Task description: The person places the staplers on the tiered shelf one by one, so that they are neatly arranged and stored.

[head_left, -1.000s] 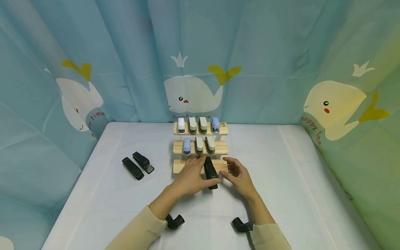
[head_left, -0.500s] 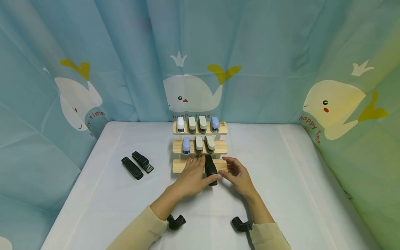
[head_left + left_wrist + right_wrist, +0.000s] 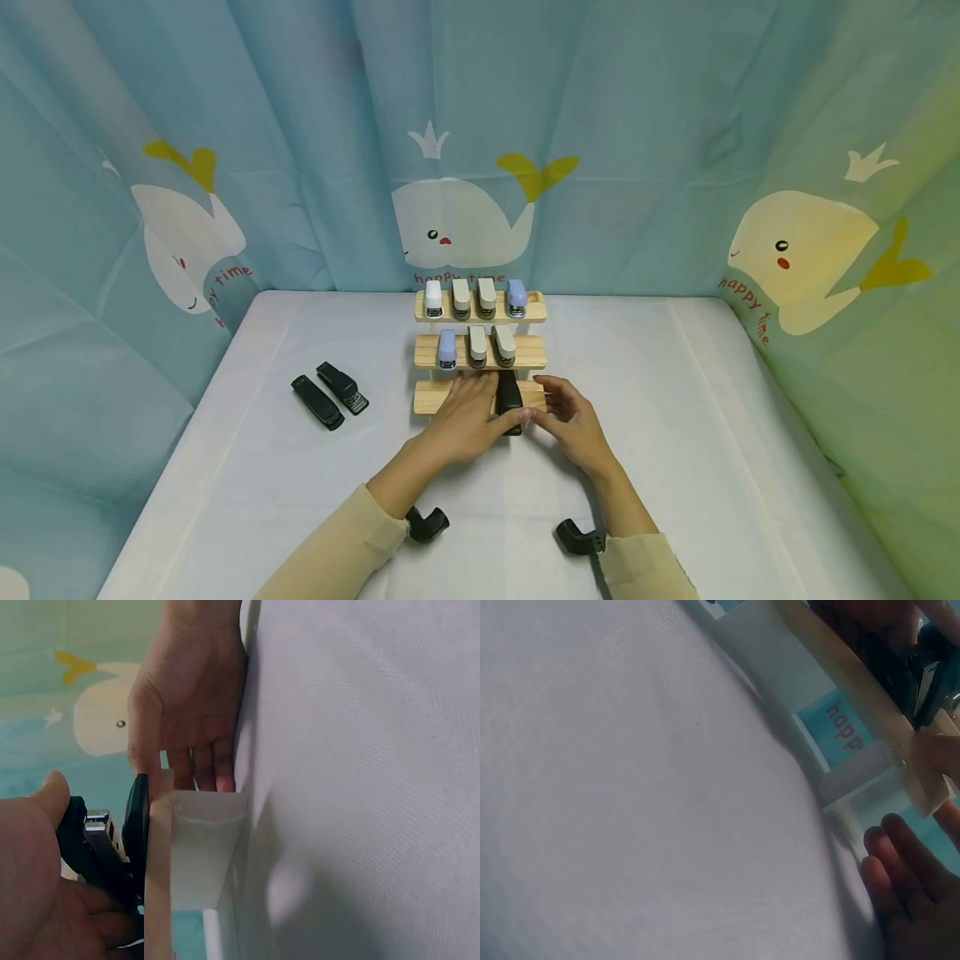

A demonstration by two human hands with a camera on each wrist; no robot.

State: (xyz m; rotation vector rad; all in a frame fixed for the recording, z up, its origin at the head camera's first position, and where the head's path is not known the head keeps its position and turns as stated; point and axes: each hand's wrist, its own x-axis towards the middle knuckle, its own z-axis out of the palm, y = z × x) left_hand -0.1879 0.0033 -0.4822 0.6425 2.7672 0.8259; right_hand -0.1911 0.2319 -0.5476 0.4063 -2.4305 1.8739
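Note:
A black stapler (image 3: 508, 390) lies on the right part of the bottom tier of a wooden three-tier display rack (image 3: 429, 400), its front end jutting past the board. My left hand (image 3: 463, 423) grips it, thumb over the front end and fingers along its left side. In the left wrist view the jaws of the stapler (image 3: 136, 825) stand apart, metal showing between them, with the lower one along the board. My right hand (image 3: 577, 432) holds the right end of the same tier. Its thumb is on the board's edge, the other fingers (image 3: 900, 862) beside the clear support.
Two more black staplers (image 3: 318, 403) lie on the white table left of the rack. Small white, beige and lilac staplers (image 3: 477, 346) stand on the middle and top tiers. A whale-print curtain (image 3: 637, 208) surrounds the table's back and sides.
My left hand has slid the black stapler farther back onto the bottom tier and slightly right. My right hand has stayed at the tier's right end.

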